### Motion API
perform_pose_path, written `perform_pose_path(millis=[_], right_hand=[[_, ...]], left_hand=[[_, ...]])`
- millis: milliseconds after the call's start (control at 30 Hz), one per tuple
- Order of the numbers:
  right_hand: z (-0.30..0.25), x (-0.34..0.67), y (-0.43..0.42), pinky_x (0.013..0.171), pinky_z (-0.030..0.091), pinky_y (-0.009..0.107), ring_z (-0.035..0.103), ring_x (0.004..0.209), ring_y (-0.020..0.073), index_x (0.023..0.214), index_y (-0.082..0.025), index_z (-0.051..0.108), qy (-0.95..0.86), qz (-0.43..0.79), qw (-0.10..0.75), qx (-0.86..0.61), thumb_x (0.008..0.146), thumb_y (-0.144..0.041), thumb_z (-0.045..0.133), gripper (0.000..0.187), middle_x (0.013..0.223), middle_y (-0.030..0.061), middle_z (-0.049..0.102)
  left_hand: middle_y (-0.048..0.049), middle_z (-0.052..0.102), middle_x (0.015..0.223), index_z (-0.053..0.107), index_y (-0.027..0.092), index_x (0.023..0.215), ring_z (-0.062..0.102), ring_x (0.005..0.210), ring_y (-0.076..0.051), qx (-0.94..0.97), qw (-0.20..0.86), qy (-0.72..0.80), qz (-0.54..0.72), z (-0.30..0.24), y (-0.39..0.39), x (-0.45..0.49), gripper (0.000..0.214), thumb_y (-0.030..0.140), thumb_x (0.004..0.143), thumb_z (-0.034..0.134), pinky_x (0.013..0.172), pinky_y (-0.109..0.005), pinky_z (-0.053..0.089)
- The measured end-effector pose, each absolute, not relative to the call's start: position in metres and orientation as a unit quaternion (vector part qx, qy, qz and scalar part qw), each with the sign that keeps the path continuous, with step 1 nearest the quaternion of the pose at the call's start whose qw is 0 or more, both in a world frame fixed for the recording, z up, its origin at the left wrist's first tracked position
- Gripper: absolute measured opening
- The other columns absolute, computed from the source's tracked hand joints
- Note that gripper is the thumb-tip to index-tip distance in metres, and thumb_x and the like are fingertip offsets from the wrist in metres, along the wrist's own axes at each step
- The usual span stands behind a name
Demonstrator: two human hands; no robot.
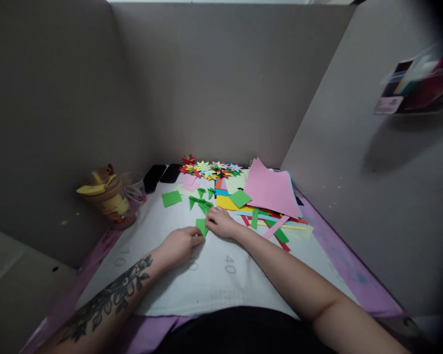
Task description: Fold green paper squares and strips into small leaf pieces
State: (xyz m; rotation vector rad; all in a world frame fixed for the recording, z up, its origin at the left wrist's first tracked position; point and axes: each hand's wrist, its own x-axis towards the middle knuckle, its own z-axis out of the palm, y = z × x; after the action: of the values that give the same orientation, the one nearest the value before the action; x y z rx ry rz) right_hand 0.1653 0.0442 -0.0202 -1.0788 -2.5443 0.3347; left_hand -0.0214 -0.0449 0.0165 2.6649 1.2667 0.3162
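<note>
A small piece of green paper [201, 225] lies on the white mat between my hands. My left hand [181, 244] has its fingers closed at the paper's lower left edge. At its right edge, my right hand [220, 222] pinches the paper with curled fingers that cover part of it. Just beyond my hands sit several folded green paper pieces [192, 202], some with pointed tips. A flat green square [172, 198] lies to their left, and another green square [240, 198] rests on coloured sheets to the right.
Folded paper stars [203, 167] line the back. Pink sheets [271, 189] and loose paper strips [276, 227] lie at the right. Two black phones [155, 178], a clear plastic cup [133, 187] and a brown-and-yellow container [112, 201] stand at the left. Grey partitions [229, 83] enclose the table.
</note>
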Motion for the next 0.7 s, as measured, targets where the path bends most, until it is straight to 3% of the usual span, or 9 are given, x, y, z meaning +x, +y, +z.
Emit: perform_pose_path(millis=[300, 700], right_hand=[[-0.021, 0.166, 0.041, 0.075, 0.033, 0.030, 0.042, 0.085, 0.0185, 0.077, -0.017, 0.061, -0.898, 0.114, 0.187, -0.382, 0.085, -0.025, 0.052, 0.014, 0.084, 0.0041, 0.054], [-0.022, 0.164, 0.041, 0.077, 0.030, 0.031, 0.040, 0.089, 0.0190, 0.082, -0.019, 0.062, -0.898, 0.111, 0.169, -0.392, 0.086, -0.027, 0.049, 0.016, 0.088, 0.0048, 0.053]], left_hand=[[-0.0079, 0.065, 0.095, 0.065, 0.018, 0.103, 0.058, 0.091, -0.018, 0.887, 0.109, 0.416, 0.168, 0.004, -0.036, -0.017, 0.033, 0.009, 0.082, 0.042, 0.083, -0.029, 0.045], [-0.0052, 0.062, 0.098, 0.065, 0.023, 0.107, 0.054, 0.090, -0.019, 0.896, 0.099, 0.407, 0.147, -0.003, -0.030, -0.018, 0.034, 0.014, 0.085, 0.042, 0.080, -0.029, 0.043]])
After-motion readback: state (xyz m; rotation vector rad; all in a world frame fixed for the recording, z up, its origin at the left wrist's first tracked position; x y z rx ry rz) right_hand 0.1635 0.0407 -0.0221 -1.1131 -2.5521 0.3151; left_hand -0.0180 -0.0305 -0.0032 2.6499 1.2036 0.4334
